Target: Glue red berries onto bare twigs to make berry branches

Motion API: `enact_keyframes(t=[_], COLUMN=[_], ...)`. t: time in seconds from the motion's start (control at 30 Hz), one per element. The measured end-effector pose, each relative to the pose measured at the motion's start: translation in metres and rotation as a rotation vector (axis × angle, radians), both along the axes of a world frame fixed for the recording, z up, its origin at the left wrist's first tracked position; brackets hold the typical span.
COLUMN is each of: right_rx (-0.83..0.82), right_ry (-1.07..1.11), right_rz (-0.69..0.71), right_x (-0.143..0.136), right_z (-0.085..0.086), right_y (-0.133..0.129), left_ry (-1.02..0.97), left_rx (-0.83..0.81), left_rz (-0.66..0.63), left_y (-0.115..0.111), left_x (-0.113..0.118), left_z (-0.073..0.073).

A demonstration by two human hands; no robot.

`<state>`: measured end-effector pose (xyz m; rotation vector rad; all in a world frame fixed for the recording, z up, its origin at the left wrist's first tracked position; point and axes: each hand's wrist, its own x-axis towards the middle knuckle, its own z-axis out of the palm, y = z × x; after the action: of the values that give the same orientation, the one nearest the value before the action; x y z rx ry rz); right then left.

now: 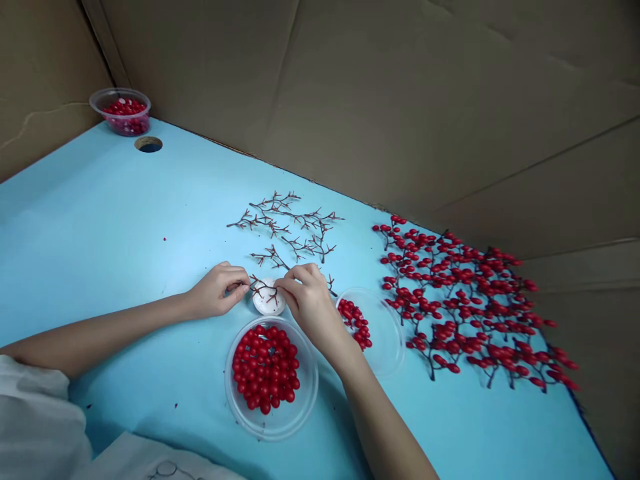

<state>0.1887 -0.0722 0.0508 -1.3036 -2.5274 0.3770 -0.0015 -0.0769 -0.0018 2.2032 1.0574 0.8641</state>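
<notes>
My left hand (223, 290) is closed in a pinch on one end of a bare brown artificial twig (264, 287). My right hand (311, 300) pinches the twig's other side; whether a berry is between those fingertips I cannot tell. Beneath the twig sits a small round white dish (269, 304) with whitish contents. Nearer to me, a clear round tub (307, 417) holds many loose red berries (266, 369). Right of it, partly behind my right forearm, a clear shallow lid or dish (387, 350) carries smaller red berries (356, 323).
Several bare twigs (295, 217) lie beyond my hands. Berry-laden branches (460, 300) spread over the table's right side. A clear tub of red pieces (125, 123) stands at the far left corner beside a round hole (149, 144). Cardboard walls (350, 100) border the blue table (100, 220).
</notes>
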Motion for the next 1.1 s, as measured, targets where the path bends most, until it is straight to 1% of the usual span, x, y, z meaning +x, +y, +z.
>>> enact_keyframes(t=[0.17,0.27,0.4,0.57,0.73,0.83,0.97,1.1], right_rx=[0.041,0.092,0.164,0.229,0.235,0.215,0.209,0.208], right_ry=[0.066,0.036,-0.063,-0.120,-0.165,-0.150,-0.028,0.050], right_rz=[0.019,0.040,0.070,0.108,0.158,0.165,0.122,0.057], right_x=[0.004,0.003,0.000,-0.004,-0.007,-0.007,-0.001,0.010], right_z=[0.011,0.015,0.011,0.007,0.006,0.006,0.016,0.029], right_y=[-0.003,-0.006,-0.010,-0.012,-0.014,-0.014,-0.014,-0.013], left_ry=[-0.011,0.005,0.037,0.054,0.069,0.074,0.026,-0.121], left_rx=[0.006,0.028,0.033,0.019,0.039,0.050,0.044,0.060], left_rz=[-0.004,-0.026,-0.018,-0.001,-0.005,0.006,0.024,0.004], left_y=[0.000,0.000,0.000,0.000,0.000,0.000,-0.002,-0.003], left_x=[-0.001,0.000,0.001,0.001,0.002,0.002,0.000,0.000], left_z=[0.000,0.000,0.000,-0.001,0.000,0.000,0.000,-0.001])
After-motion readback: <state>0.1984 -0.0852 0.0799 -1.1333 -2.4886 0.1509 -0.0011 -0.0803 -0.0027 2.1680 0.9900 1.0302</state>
